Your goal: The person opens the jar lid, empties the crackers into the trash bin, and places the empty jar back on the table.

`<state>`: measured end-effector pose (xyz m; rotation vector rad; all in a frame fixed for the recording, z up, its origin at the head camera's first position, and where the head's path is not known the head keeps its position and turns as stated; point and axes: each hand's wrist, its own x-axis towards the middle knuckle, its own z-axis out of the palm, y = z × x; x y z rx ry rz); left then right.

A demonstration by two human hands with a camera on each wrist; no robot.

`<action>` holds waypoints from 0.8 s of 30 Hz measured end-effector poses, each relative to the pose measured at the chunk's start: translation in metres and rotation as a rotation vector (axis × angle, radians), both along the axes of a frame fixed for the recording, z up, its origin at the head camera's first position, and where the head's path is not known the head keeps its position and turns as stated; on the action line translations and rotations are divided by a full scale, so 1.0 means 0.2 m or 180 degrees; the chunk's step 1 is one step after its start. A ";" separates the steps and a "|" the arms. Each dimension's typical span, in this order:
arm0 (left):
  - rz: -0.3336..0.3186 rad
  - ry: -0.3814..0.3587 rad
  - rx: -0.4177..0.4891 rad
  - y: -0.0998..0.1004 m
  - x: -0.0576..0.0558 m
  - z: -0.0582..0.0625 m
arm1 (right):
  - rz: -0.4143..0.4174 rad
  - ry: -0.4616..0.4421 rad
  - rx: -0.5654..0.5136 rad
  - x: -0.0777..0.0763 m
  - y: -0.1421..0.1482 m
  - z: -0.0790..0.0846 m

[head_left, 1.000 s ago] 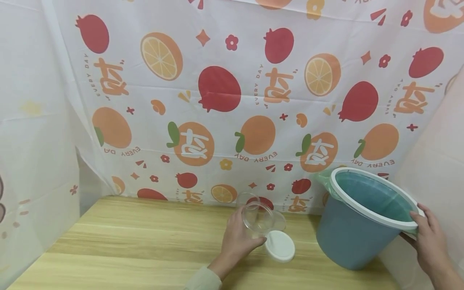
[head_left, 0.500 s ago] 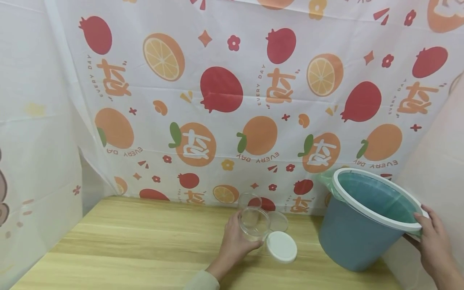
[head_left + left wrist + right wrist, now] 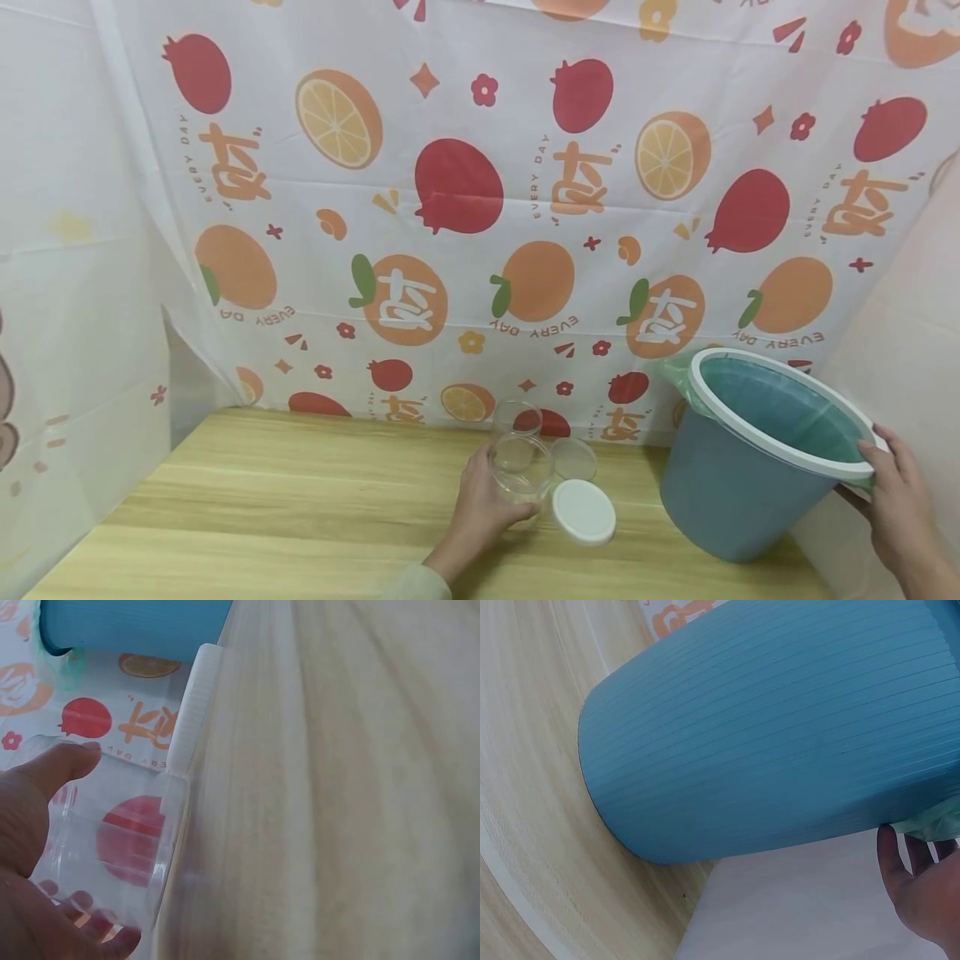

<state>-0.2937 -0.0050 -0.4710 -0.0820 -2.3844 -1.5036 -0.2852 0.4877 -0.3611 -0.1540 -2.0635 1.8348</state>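
Note:
My left hand [image 3: 480, 510] grips a clear plastic jar [image 3: 522, 468] with an open top. In the left wrist view the thumb lies on one side of this jar [image 3: 97, 840] and the fingers curl round the other, with its base by the wooden table. Just to the right, a white ribbed-edge lid [image 3: 583, 512] lies flat. My right hand [image 3: 903, 504] holds the white rim of a blue-grey bin [image 3: 738, 483], thumb over the rim and fingers below. A green bag [image 3: 795, 412] lines the bin. In the right wrist view, fingers [image 3: 891, 862] sit at the bag's overhang.
Behind the held jar stands another clear round container [image 3: 517, 417]. A clear disc [image 3: 574, 460] is beside it, behind the white lid. The wood-grain table [image 3: 300, 500] runs back to a fruit-printed cloth [image 3: 465, 275]. Pale cloths [image 3: 75, 292] hang at the sides.
The left hand and the clear jar have shifted slightly left and lower, away from the white lid. The right hand keeps its hold on the bin's rim.

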 end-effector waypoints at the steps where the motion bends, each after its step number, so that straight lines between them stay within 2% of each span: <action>1: 0.0006 -0.0003 -0.0009 0.00 0.00 0.00 | 0.0046 0.0043 -0.0045 0.00 0.00 0.00; 4: 0.0018 -0.0013 0.0007 0.00 0.00 0.00 | 0.0147 0.0127 -0.0128 0.00 0.01 -0.01; 9: 0.0023 -0.0050 0.0039 0.00 0.01 0.00 | 0.0191 0.0163 -0.0067 0.00 0.01 0.00; 16: -0.0046 -0.0115 0.0046 0.01 0.00 0.00 | -0.0142 -0.0046 0.0148 -0.02 0.00 0.02; 24: -0.0097 -0.0165 0.0019 0.02 0.02 0.00 | -0.0718 -0.0675 0.0965 0.00 -0.01 0.09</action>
